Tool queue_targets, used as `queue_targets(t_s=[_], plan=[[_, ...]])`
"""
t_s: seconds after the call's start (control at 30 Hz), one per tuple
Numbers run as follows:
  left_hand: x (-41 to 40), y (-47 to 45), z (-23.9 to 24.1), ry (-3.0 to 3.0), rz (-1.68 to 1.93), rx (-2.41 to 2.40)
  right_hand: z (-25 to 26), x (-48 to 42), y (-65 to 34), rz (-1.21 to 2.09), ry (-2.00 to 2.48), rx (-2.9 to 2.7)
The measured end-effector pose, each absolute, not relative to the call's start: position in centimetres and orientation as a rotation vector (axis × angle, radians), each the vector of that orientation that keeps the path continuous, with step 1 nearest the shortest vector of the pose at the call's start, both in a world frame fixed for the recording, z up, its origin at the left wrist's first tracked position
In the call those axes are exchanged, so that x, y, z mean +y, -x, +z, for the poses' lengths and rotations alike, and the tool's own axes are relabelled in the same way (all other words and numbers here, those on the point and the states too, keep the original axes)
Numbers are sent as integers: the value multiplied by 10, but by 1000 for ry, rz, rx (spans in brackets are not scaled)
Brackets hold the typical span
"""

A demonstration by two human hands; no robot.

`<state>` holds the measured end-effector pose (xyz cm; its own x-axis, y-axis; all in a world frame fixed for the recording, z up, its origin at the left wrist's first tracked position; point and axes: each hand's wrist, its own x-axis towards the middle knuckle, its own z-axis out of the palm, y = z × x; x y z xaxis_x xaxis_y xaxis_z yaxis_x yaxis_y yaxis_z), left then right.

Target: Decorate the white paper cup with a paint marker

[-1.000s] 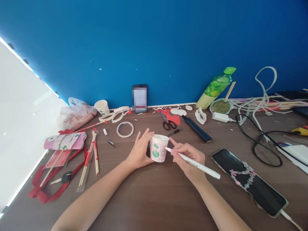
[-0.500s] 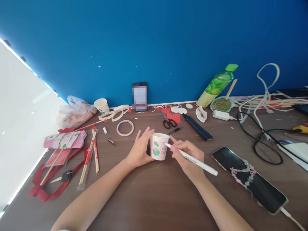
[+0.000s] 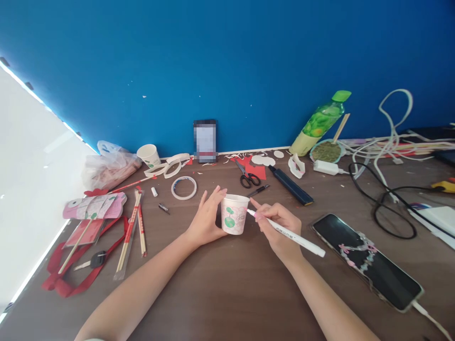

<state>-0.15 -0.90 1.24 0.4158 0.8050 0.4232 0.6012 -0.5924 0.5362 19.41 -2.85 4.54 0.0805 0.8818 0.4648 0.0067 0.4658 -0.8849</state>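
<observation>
The right grip [image 3: 282, 229] pinches the marker [image 3: 296, 239], now shifted to the cup [image 3: 233, 222] edge nearer it, likely between strokes. The left grip [image 3: 206, 218] clasps opposite.

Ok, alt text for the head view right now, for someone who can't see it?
The left hand holds a cup upright on a desk while the right hand holds a marker, its tip at or near the cup's side. Behind lie scissors and tape; to the right, a phone with beads on it.
</observation>
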Motion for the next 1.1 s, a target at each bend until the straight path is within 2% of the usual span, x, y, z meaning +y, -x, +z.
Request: queue_targets(t_s=[0.17, 0.4, 0.53, 0.8, 1.1], plan=[[-10, 1, 11, -2371, 963, 1210, 43, -27, -196, 861, 842, -1314], [-9, 4, 8, -2401, 969, 1148, 42, -25, -204, 1115, 759, -1141], [-9, 4, 8, -2354, 974, 1134, 44, -26, -209, 1002, 894, -1199], [-9, 4, 4, -2401, 1033, 1100, 47, -30, -200, 761, 768, -1467], [-9, 3, 4, -2427, 1056, 1094, 42, -29, -197, 713, 762, -1520]])
